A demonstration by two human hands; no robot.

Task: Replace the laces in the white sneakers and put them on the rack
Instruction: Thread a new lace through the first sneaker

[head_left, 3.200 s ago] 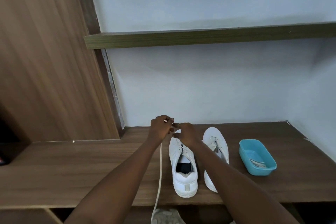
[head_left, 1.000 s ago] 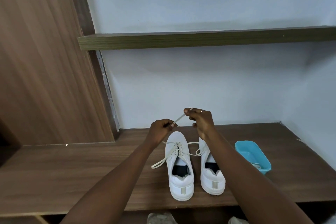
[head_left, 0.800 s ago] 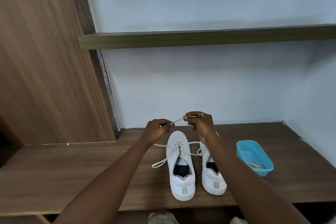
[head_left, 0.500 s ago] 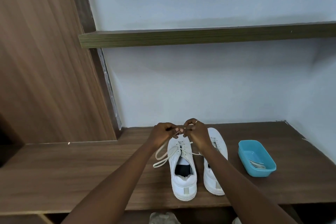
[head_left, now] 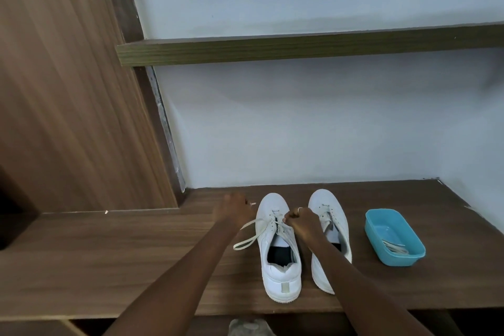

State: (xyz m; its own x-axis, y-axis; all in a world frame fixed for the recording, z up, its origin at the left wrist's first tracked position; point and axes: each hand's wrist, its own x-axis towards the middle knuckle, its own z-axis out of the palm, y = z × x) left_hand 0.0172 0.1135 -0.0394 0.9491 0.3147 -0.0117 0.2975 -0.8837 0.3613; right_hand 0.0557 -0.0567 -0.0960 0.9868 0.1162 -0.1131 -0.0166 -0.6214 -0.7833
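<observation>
The lace (head_left: 249, 239) was threaded through the eyelets of the first sneaker (head_left: 282, 278), which was stood on the worktop (head_left: 109, 259) with its heel toward the camera. A slack loop of lace was trailed onto the wood at its left. One end was pinched in the left hand (head_left: 234, 211), whose grip was clenched on it just beside the toe. The strand at the upper eyelets was grasped by the right hand (head_left: 301, 222), fingers curled over the tongue.

The step in hand was judged to be the tightening or tying of this lace. For the next move, the slack would need to be drawn in evenly and a knot formed without either strand being dropped.

The second sneaker (head_left: 327, 204) was set just beside the first; how far it was laced could not be told. A blue tub (head_left: 398, 260) holding what looked like spare laces (head_left: 394, 247) was placed further right, and a shelf (head_left: 300, 49) was fixed above.
</observation>
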